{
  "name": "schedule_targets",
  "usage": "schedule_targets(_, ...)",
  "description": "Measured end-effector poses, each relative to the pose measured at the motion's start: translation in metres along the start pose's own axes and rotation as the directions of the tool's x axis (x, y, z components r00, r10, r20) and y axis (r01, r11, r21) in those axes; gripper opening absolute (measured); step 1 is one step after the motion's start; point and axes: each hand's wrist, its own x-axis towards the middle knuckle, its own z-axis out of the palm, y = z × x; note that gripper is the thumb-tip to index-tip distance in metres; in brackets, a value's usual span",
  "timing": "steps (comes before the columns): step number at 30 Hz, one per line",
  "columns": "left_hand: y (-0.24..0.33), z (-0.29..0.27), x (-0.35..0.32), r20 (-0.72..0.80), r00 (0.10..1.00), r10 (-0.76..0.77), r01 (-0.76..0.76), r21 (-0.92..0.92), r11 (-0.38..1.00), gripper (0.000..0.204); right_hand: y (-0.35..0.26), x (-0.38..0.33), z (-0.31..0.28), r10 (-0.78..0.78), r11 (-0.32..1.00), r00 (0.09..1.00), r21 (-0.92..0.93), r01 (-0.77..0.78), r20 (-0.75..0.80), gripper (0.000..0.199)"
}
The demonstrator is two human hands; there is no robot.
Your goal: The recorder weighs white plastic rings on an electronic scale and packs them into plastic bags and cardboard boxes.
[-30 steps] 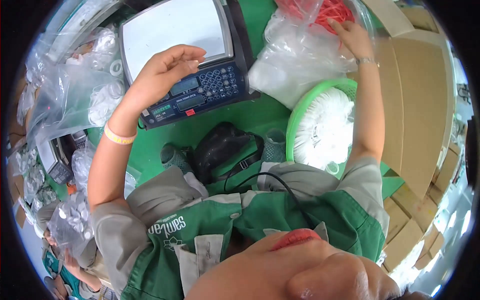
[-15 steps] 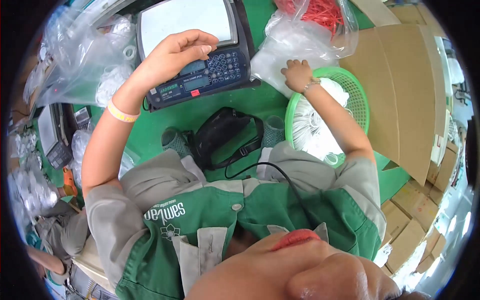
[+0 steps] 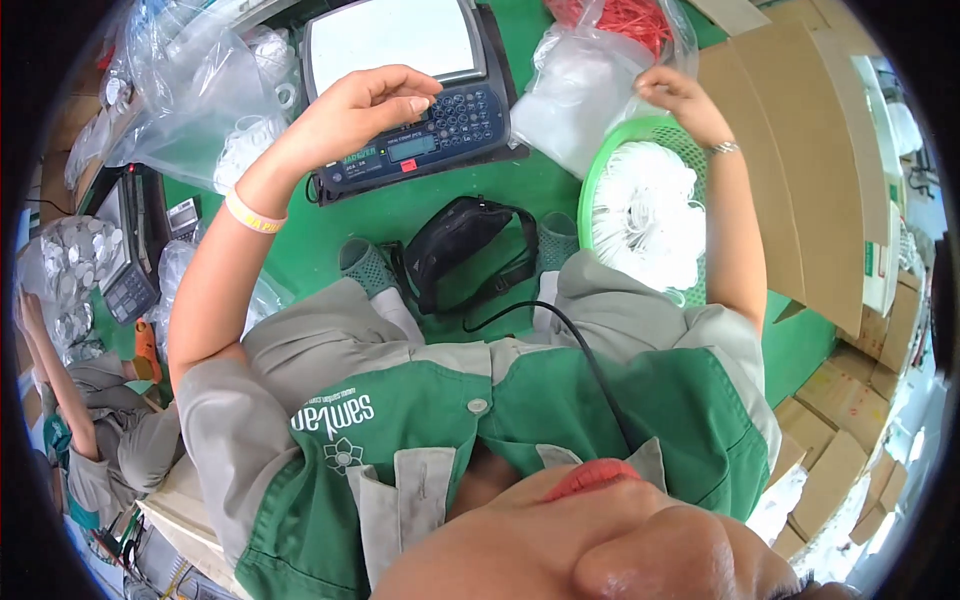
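My left hand point(image 3: 375, 105) hovers over the near-left part of a dark counting scale point(image 3: 470, 120), beside its keypad. Its fingers are loosely bent, the thumb stands apart, and nothing is between them. At the far right, my right hand point(image 3: 685, 100) is above the rim of a green mesh basket point(image 3: 612, 150), its fingertips pinched together at the edge of the clear plastic bags point(image 3: 565, 105). What they grip, if anything, is too small to make out. White looped cords point(image 3: 645, 220) fill the basket. The scale's pale plate point(image 3: 390, 45) carries nothing visible.
Red strips point(image 3: 630, 22) lie in a clear bag at the back. A large cardboard sheet point(image 3: 785, 150) stands right of the basket. A black waist bag point(image 3: 455, 245) rests on the green floor between my feet. At left are plastic bags point(image 3: 190, 110) and another person's arm point(image 3: 62, 380).
My right hand has moved right and away from me, from over the clear bags to above the basket's far rim, fingers now pinched. My left hand has stayed at the scale.
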Motion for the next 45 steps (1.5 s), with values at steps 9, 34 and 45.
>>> schedule_targets(9,0.046,0.043,0.026,-0.044,0.962,0.27,-0.257,0.19,0.948,0.071,-0.105,-0.049,-0.026,-0.403,0.735,0.907,0.547,0.401,-0.123,0.012)
schedule_targets(34,0.107,0.098,0.042,-0.277,0.943,0.187,-0.211,-0.059,0.976,0.032,-0.079,-0.088,0.026,-0.14,0.95,0.975,-0.256,0.181,0.171,0.014)
schedule_targets(45,0.125,0.126,0.064,0.042,0.887,0.459,-0.423,0.472,0.774,0.016,-0.097,-0.101,0.013,-0.363,0.802,0.903,-0.571,0.178,-0.229,0.012)
